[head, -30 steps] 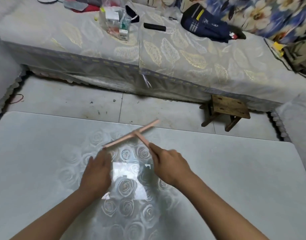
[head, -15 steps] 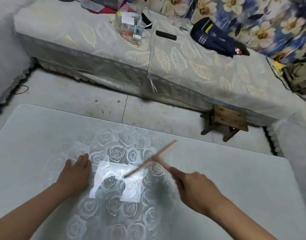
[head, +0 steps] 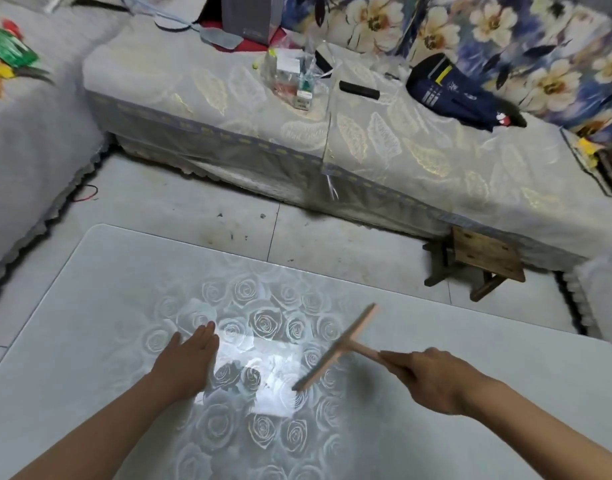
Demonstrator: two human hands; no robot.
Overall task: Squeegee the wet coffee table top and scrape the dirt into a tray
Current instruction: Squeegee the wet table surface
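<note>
The squeegee point(head: 335, 348), judged light and stiff, is grasped at its handle by the right hand point(head: 432, 379); the left hand point(head: 186, 362) is laid flat, fingers released, on the table point(head: 89, 306)

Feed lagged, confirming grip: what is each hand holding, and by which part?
The right hand grips the pink T-shaped squeegee by the end of its handle. The left hand holds nothing; it lies flat on the rose-patterned table top.

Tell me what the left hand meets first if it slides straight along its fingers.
Likely nothing: the left hand points away and slightly right, over bare table top to the far edge. The squeegee lies right of that line.
</note>
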